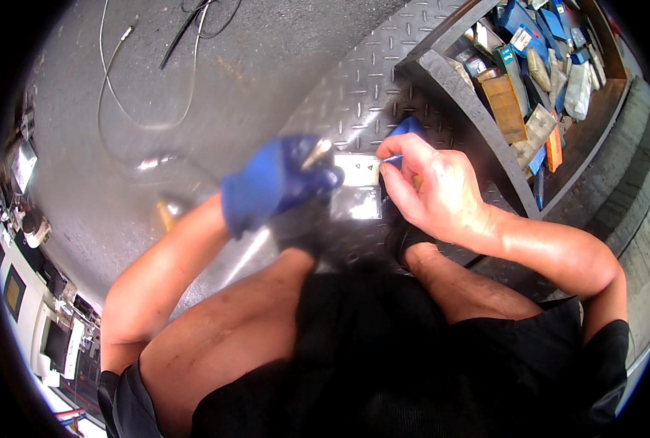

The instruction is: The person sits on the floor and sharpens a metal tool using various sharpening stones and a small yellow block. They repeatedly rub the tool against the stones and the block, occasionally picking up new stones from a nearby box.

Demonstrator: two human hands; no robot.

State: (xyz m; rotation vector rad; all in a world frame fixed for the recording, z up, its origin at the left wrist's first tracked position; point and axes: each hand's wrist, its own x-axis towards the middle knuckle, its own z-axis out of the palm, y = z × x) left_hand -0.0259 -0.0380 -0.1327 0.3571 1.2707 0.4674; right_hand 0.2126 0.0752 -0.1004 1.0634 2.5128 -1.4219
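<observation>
My left hand (285, 175), in a blue work glove, is closed and blurred by motion. Its fingertips grip the left end of a small white insert case (360, 169) marked with little dark triangles. Across the gloved fingers lies a short shiny metal piece (317, 154), smeared too. At the case's right end my bare right hand (438, 182) pinches a thin, pointed object (391, 158); its kind is unclear. Just below the case shows a clear plastic piece (357, 203), perhaps its lid. Something blue (408, 128) sits behind my right fingers, mostly hidden.
To the right stands a dark metal bin (460, 102) full of small boxes and packets. Tread plate (354, 80) covers the floor ahead, beside grey flooring. A thin hose (104, 87) and a black cable (179, 38) lie far left. Machinery (40, 306) lines the left edge.
</observation>
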